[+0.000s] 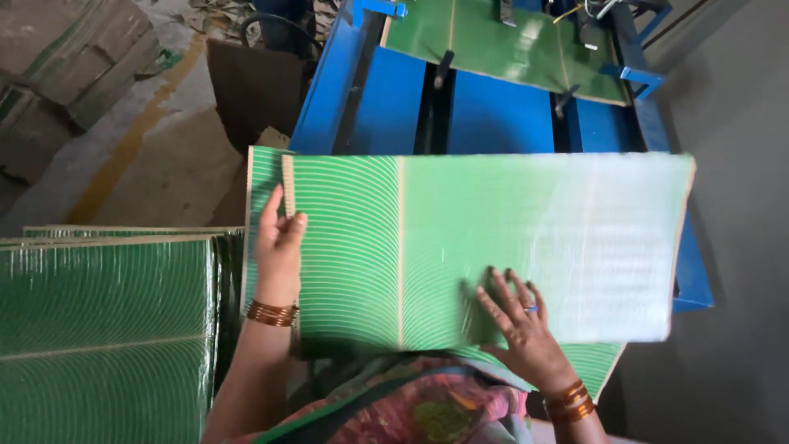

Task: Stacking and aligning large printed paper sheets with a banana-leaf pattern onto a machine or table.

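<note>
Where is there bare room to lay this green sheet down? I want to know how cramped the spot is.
The blue machine bed is bare between the held green sheet and the green sheet farther up the machine. Grey floor lies open to the right. The left is crowded: a stack of green sheets sits close by the left hand. The right hand presses flat on the held sheet.

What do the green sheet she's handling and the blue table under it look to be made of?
Green sheet: probably glossy laminated paperboard, printed with leaf-vein lines; it shines and bows under the left hand and right hand. Blue table: seemingly painted metal, with flat rigid panels and slots.
</note>
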